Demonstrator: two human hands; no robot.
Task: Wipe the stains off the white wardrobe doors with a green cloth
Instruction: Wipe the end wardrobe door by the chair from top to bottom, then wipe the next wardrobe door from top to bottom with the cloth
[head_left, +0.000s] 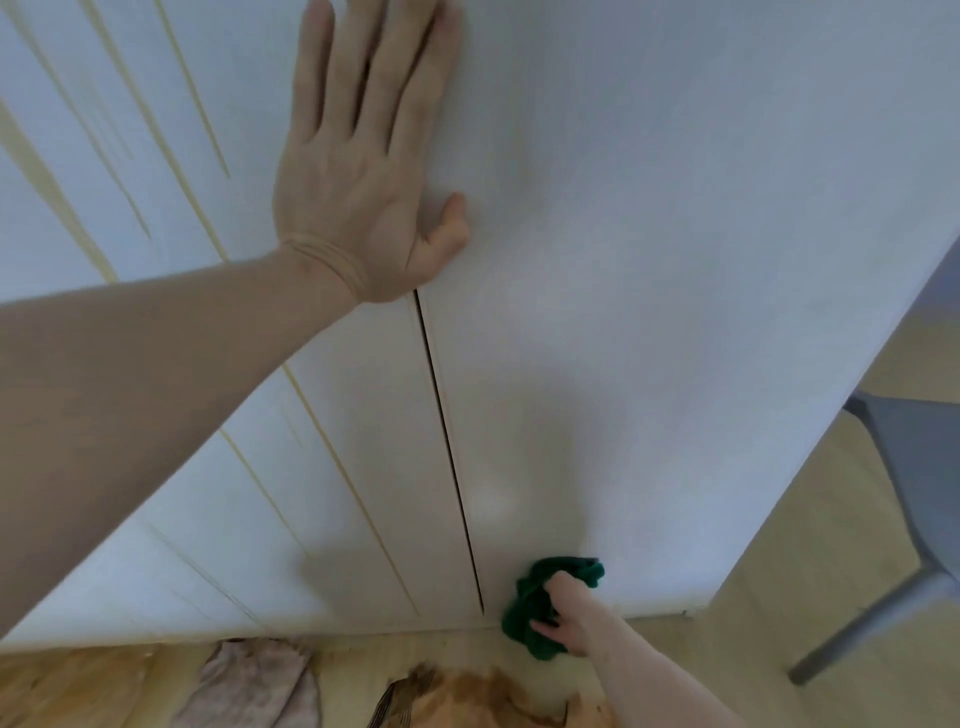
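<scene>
Reaching in from the left edge, a bare forearm is crossing the view, and its left hand (363, 171) is lying flat on the white wardrobe doors (649, 260), fingers straight and spread, palm pressing over the top of the dark seam (449, 457) between two doors. The fingertips are running off the top edge of the view.

Low down, close to the floor, the right hand (563, 616) is gripping a green cloth (535, 605), fingers curled into it, holding it against the bottom of the right-hand door just beside the seam. The cloth is dark green, crumpled into a loose bunch, partly hidden behind the hand.

Yellowish streaks (192, 88) are running in long thin lines down the left-hand door, while the right-hand door is looking plain white with soft shadows. No writing or labels are showing anywhere.

Pale wooden flooring (779, 597) is lying at the foot of the wardrobe. A grey chair (914, 519) is standing to the right, cut off by the edge. Along the bottom edge, patterned fabric (249, 686) and a brownish shape are appearing blurred and hard to identify.
</scene>
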